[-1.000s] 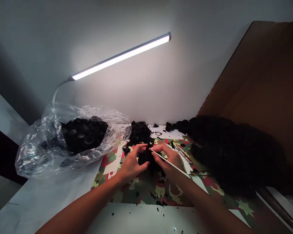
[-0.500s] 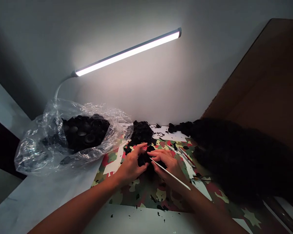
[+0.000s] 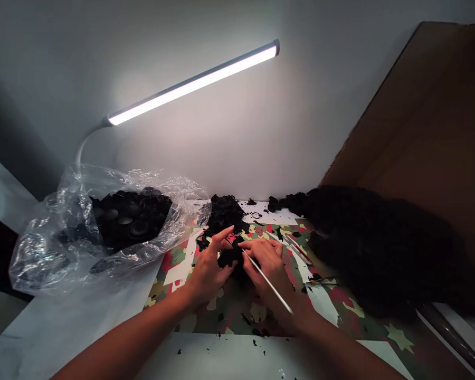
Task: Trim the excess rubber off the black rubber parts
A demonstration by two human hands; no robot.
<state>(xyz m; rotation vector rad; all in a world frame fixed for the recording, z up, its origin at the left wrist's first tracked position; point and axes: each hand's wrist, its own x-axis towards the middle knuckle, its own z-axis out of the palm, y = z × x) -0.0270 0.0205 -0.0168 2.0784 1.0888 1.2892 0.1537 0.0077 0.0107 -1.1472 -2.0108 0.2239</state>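
Over a camouflage-patterned sheet, my left hand (image 3: 211,266) curves around a small black rubber-like piece (image 3: 230,254), its thumb at the near side and its index finger stretched past the far side. My right hand (image 3: 266,264) pinches a thin white stick (image 3: 269,284), whose tip reaches the black piece while the rest slants back over the wrist. The fingers hide part of the piece, so its full shape cannot be made out. Just beyond the hands lies a heap of black scraps (image 3: 224,211).
A clear plastic bag (image 3: 43,264) full of black round discs (image 3: 138,228) stands at left under a lit bar lamp (image 3: 193,84). A large black pile (image 3: 376,243) lies at right before a cardboard panel (image 3: 427,116). Slim tools (image 3: 298,250) rest on the camouflage sheet (image 3: 237,316).
The view has shifted slightly, moving the scene leftward. My left index finger has lifted and straightened a little, and the stick in my right hand stands somewhat steeper.
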